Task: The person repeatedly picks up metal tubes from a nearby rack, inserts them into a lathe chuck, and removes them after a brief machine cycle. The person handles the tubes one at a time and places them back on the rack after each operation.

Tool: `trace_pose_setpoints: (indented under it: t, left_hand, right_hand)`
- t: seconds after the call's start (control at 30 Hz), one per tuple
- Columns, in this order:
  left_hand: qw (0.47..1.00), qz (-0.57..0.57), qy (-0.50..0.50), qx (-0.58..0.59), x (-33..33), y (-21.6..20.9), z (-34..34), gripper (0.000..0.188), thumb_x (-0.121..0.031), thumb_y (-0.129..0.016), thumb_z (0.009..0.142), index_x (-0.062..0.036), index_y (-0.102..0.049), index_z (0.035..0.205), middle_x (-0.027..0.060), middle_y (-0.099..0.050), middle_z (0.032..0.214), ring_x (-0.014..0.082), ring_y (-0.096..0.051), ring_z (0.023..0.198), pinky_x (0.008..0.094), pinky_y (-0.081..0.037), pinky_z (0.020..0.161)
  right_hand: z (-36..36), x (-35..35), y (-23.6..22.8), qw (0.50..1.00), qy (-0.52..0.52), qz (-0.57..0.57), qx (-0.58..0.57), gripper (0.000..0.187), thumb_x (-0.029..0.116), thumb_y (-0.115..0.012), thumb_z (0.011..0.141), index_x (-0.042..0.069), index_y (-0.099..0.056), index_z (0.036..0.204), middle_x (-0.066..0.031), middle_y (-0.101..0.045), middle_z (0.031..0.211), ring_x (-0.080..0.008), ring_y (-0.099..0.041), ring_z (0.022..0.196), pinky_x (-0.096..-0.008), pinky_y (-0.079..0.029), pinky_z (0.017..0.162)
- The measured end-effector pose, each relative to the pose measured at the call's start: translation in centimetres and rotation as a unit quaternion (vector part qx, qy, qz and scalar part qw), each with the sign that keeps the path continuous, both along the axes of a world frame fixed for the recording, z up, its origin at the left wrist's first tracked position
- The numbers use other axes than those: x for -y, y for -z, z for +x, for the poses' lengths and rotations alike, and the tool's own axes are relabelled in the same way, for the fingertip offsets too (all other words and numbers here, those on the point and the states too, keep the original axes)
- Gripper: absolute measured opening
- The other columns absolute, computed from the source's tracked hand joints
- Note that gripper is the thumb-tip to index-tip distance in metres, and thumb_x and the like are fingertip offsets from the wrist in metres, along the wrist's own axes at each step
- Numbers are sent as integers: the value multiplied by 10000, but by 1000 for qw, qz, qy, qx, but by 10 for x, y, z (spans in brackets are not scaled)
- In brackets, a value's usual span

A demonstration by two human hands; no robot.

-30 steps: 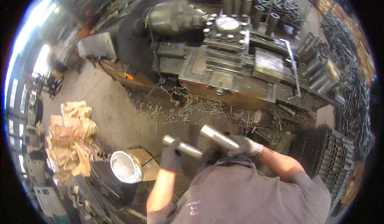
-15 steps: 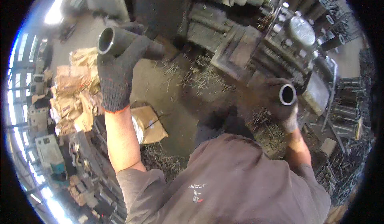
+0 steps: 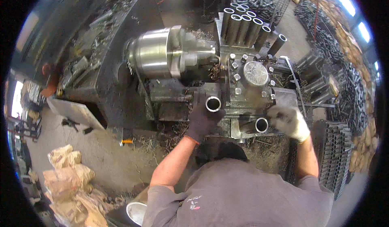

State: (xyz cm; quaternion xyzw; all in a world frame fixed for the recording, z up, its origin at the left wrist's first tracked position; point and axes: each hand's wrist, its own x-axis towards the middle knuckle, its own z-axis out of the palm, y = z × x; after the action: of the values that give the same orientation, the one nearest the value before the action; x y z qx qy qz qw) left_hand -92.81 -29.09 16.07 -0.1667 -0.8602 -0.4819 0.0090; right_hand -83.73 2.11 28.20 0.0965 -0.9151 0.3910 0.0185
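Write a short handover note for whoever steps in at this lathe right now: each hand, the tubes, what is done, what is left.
Left hand, dark glove: shut on a steel tube, open end up, in front of the tool post.
Right hand, light glove: shut on a second tube, low by the carriage.
Chuck: whether it is loaded cannot be told.
More tubes stand upright in the rack behind.
Left: neither held tube is set down or mounted.

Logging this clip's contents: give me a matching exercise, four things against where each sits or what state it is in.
Things:
1. left hand
2. right hand
3. lathe chuck
4. upright tubes

Places or states:
A. stood in a cluster behind the tool post
B. in a dark glove, holding a tube open end up
C. shiny cylinder left of the tool post
D. in a light glove, holding a tube

Pairs: 1-B, 2-D, 3-C, 4-A
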Motion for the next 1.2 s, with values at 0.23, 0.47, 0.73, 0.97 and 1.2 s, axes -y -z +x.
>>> trace_pose_setpoints:
  t: [0.23,0.47,0.73,0.97,1.2]
  left_hand:
    - [997,-59,28,45,-6,5,1,561,-440,-810,875,-148,-572,1291,151,-692,1206,424,-706,1060,520,-589,840]
    - [998,28,9,47,31,-8,21,775,-206,-874,832,-102,-504,1506,161,-669,1355,329,-681,1233,426,-552,1033]
    - [989,84,-104,67,101,15,47,546,-116,-832,855,-40,-644,1361,161,-715,1270,251,-708,1139,369,-566,986]
    - [989,36,-41,-136,77,-25,-4,504,-85,-818,854,-30,-652,1326,175,-732,1198,283,-727,1075,384,-574,949]
    - [960,-96,-19,-263,53,-63,-65,554,-178,-817,846,-71,-618,1352,186,-679,1286,389,-650,1193,497,-517,1054]
  right_hand:
    - [-164,50,-75,995,-20,13,-95,737,121,-747,854,79,-486,1543,-134,-760,1240,-180,-737,917,-335,-591,838]
    - [-354,75,39,929,-246,177,214,626,167,-787,839,92,-599,1432,-176,-780,1061,-299,-753,889,-467,-592,793]
    - [-377,92,35,979,-30,29,-199,282,164,-611,935,61,-753,1155,-226,-765,1045,-406,-739,996,-464,-582,899]
    - [-376,67,16,841,-324,430,58,250,208,-704,890,62,-769,1083,-172,-766,1050,-355,-724,971,-447,-573,858]
    - [-384,57,26,888,-379,250,79,337,303,-831,846,53,-787,1068,-124,-777,979,-250,-742,856,-380,-592,683]
